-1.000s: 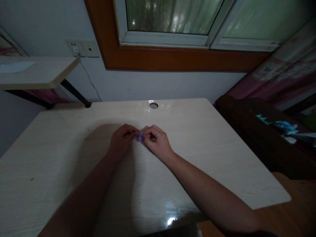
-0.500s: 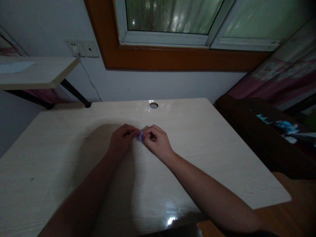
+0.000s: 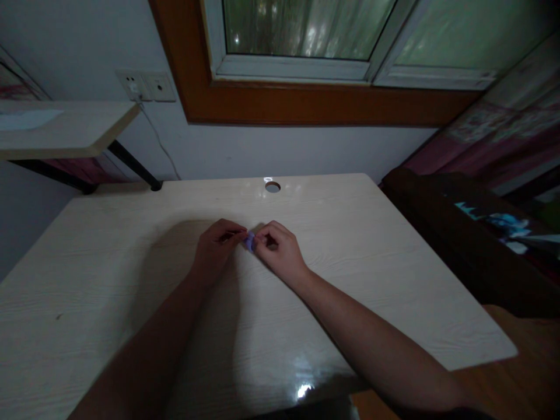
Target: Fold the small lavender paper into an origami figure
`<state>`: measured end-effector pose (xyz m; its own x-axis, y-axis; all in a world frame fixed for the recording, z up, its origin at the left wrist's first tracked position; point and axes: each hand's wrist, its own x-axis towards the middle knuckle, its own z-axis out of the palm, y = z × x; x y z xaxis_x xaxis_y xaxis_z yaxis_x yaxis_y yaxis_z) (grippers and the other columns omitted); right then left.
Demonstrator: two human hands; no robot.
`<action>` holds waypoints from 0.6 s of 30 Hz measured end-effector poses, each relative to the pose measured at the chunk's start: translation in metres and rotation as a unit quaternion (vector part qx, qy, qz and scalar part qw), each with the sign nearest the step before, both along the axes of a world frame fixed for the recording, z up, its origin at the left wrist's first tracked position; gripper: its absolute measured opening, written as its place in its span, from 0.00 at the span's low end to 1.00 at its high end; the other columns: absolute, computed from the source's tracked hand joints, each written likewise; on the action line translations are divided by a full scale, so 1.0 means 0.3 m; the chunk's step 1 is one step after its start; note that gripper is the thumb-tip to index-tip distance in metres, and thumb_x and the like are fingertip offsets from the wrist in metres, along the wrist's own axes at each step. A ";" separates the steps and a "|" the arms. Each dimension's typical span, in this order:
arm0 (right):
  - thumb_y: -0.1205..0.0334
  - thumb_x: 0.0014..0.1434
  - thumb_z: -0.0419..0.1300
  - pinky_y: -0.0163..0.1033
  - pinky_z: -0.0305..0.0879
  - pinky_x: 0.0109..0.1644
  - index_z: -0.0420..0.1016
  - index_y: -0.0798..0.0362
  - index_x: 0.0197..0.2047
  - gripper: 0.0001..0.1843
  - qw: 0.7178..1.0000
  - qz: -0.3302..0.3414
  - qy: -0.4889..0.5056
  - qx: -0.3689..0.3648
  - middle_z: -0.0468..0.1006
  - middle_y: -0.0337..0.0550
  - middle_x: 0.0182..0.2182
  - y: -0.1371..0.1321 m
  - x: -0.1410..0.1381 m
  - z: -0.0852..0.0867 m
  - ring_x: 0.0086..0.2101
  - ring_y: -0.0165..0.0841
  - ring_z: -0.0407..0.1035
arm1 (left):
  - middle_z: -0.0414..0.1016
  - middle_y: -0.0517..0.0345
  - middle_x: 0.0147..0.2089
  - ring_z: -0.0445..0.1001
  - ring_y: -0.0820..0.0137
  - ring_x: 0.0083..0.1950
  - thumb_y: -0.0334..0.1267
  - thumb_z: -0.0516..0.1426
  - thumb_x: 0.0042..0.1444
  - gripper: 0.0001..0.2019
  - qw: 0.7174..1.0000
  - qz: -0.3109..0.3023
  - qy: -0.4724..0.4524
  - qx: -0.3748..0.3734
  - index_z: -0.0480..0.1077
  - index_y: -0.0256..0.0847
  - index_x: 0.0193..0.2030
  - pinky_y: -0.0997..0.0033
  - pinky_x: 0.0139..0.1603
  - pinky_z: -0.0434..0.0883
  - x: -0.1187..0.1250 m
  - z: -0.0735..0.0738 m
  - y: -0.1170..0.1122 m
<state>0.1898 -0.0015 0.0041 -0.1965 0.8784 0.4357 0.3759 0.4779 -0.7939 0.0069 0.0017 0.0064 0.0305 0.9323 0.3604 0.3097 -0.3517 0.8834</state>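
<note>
A small purple object [image 3: 249,240] is held between the two hands above the middle of the pale wood-grain tabletop [image 3: 394,274]. It is pinched from one side by the curled fingers of the left hand [image 3: 216,248] and from the other by those of the right hand [image 3: 276,249], so that both sets of fingers are closed on it and the fingertips nearly meet. What the object is cannot be told in the dim light; it may be a bit of folded paper or soft plastic. Whether it touches the tabletop or is lifted just clear of it cannot be made out either. Both forearms are stretched forward across the surface from the near edge. A round cable hole [image 3: 272,186] is seen near the far edge of the tabletop, well beyond the hands. On the wall behind, a socket plate [image 3: 146,86] is fixed, with a white cable hanging from it, and a wood-framed window [image 3: 306,105] is set above. A second, higher shelf [image 3: 65,125] is seen at the far left
</note>
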 end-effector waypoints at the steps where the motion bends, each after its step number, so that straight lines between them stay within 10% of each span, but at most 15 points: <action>1: 0.70 0.55 0.61 0.34 0.64 0.32 0.73 0.51 0.31 0.04 1.000 -0.001 -0.001 -0.002 0.70 0.38 0.29 0.000 0.000 0.001 0.30 0.30 0.68 | 0.78 0.58 0.36 0.76 0.69 0.38 0.41 0.65 0.55 0.05 1.000 -0.001 -0.002 -0.003 0.77 0.43 0.35 0.71 0.41 0.74 0.000 0.000 0.000; 18: 0.70 0.55 0.61 0.35 0.64 0.34 0.72 0.51 0.31 0.04 1.000 0.006 -0.009 -0.002 0.71 0.38 0.30 0.000 0.003 -0.002 0.30 0.30 0.68 | 0.78 0.57 0.35 0.76 0.69 0.37 0.41 0.65 0.54 0.05 1.000 0.012 -0.011 0.001 0.78 0.43 0.34 0.71 0.40 0.74 -0.002 -0.006 0.002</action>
<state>0.1906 -0.0015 0.0036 -0.2140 0.8776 0.4291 0.3846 0.4794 -0.7888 0.0064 0.0025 0.0046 -0.0006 0.9323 0.3618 0.2981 -0.3452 0.8899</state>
